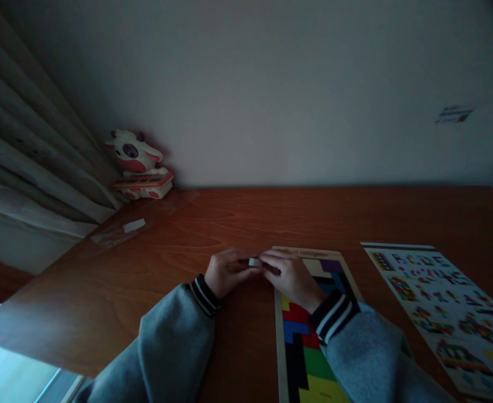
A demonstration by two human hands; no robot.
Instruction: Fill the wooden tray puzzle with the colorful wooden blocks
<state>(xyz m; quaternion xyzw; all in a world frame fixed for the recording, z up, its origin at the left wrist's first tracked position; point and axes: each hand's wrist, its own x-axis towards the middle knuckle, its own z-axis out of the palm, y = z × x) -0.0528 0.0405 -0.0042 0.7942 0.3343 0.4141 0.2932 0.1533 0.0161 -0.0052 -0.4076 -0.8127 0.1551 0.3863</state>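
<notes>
A small pale grey-white block (pixel 254 262) is pinched between my two hands, a little above the wooden table. My left hand (pixel 229 272) grips it from the left with thumb and fingers closed. From the other side, my right hand (pixel 294 278) closes its fingertips on the same block, and they cover part of it. Beneath my right hand and sleeve lies a block puzzle board (pixel 278 347) with a light wooden rim. Red, blue, green, yellow, purple and white pieces show in it, along with black areas. My right forearm hides much of its right side.
A printed sheet of coloured block patterns (pixel 439 302) lies at the right. At the far left corner stands a cow-shaped toy keyboard (pixel 141 168). Clear plastic wrapping with a white label (pixel 134 225) is near the left edge. A curtain (pixel 32 151) hangs beside the table (pixel 229 218).
</notes>
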